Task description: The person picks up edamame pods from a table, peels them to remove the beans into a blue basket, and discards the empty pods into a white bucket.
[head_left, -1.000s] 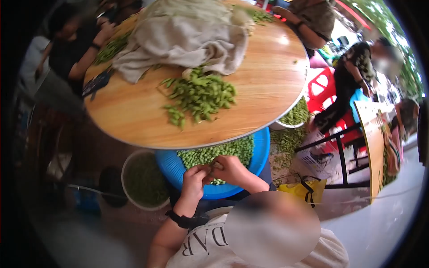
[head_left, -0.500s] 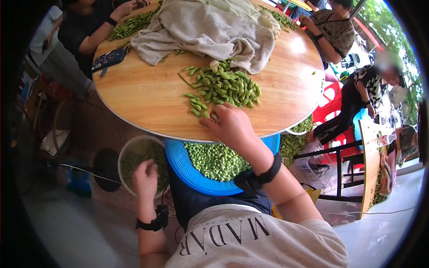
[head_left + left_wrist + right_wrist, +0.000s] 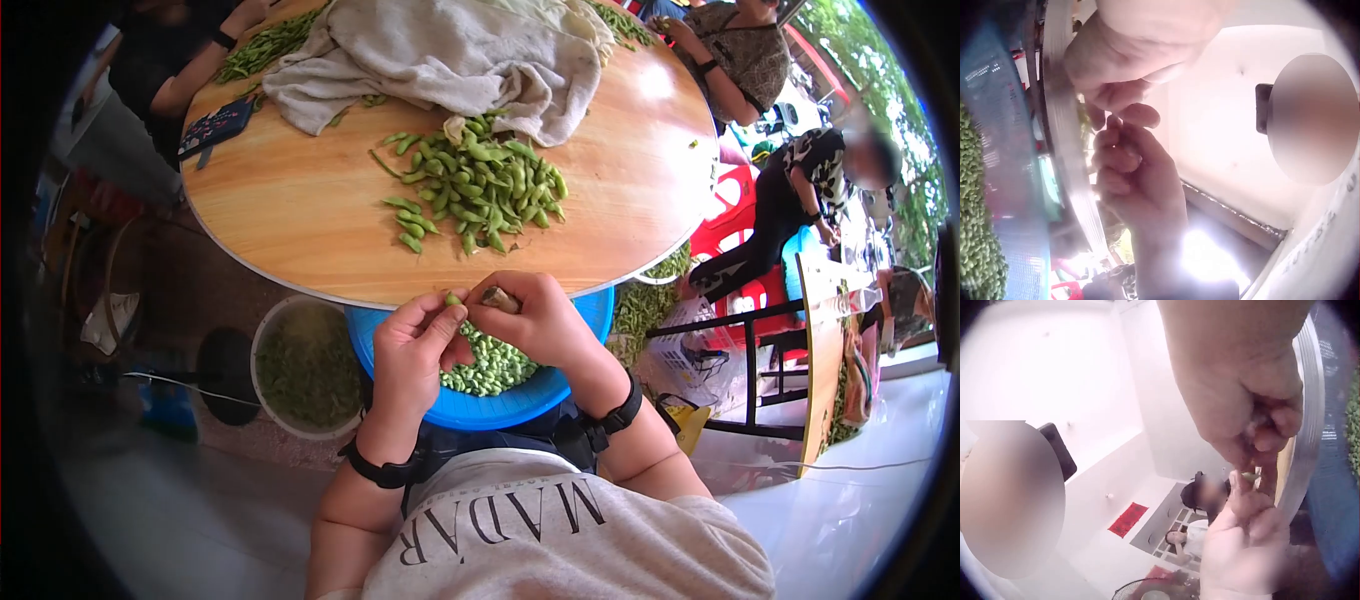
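Over the blue basket (image 3: 585, 350) of shelled green soybeans (image 3: 495, 365), my two hands meet in the head view. A green soybean pod (image 3: 453, 298) is pinched between the thumb and fingers of my left hand (image 3: 408, 350). The curled fingers of my right hand (image 3: 540, 318) grip the pod's other side. A small pale-brown thing with a dark end (image 3: 500, 299) shows in the curl of that hand; I cannot tell what it is. In the right wrist view a bit of the pod (image 3: 1249, 477) appears between the fingertips.
A pile of pods (image 3: 475, 190) lies on the round wooden table (image 3: 290, 230), before a greyish cloth (image 3: 440, 60). To the left of the basket stands a round bucket (image 3: 265, 390) with green stuff inside. Other people sit around the table; a dark patterned pouch (image 3: 217, 127) lies at its left.
My right hand has come back from the pile on the table to above the basket. My left hand has moved up from over the bucket to meet it at a pod.
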The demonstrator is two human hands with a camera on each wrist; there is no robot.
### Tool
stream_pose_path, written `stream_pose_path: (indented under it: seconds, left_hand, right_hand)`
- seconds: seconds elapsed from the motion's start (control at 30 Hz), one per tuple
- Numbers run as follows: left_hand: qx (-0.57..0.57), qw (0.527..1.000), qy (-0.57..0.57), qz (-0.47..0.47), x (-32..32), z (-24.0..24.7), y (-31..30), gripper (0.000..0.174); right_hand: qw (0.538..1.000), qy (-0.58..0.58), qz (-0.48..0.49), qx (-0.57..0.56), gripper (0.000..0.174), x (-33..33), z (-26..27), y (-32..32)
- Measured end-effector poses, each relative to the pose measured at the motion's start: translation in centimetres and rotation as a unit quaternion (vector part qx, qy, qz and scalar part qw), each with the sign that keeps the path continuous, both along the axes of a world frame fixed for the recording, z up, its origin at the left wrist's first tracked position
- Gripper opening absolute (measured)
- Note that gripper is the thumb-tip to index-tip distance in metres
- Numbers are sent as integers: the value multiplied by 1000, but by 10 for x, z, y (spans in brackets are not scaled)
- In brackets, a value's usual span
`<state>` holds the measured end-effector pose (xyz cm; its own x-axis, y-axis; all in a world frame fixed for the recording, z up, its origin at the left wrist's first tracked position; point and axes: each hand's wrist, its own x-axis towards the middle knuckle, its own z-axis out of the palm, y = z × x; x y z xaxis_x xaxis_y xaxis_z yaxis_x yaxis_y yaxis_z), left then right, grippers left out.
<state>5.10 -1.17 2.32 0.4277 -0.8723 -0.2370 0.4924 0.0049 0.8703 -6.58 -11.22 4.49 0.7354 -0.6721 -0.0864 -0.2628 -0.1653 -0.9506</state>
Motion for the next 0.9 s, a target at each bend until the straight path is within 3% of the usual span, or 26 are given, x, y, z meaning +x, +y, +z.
stream_pose_path:
  seconds: [0.03,0.13,0.27,0.4,0.6,0.77,0.9]
  left_hand:
    - [2,1000,-28,1,-3,2,0,16]
    - [10,993,-117,4,-10,8,2,17]
    - [-14,957,-288,3,-23,5,-2,16]
    - [-55,919,-389,-21,-38,13,-12,17]
    - [-73,807,-583,-54,-50,16,-22,11]
    - [-71,840,-531,-81,-62,29,-33,12]
    - [-79,833,-539,-96,-63,20,-33,11]
  right_hand:
    - [999,-46,13,-19,21,-6,-1,0]
    - [985,-58,34,160,24,-30,10,-5]
    - [981,-94,74,151,28,-50,3,-8]
    - [948,-137,25,287,39,-61,-3,-7]
    - [977,-90,29,192,37,-77,4,-8]
    - [963,-102,46,245,33,-89,3,-13]
    - [977,-113,34,177,32,-91,-4,-12]
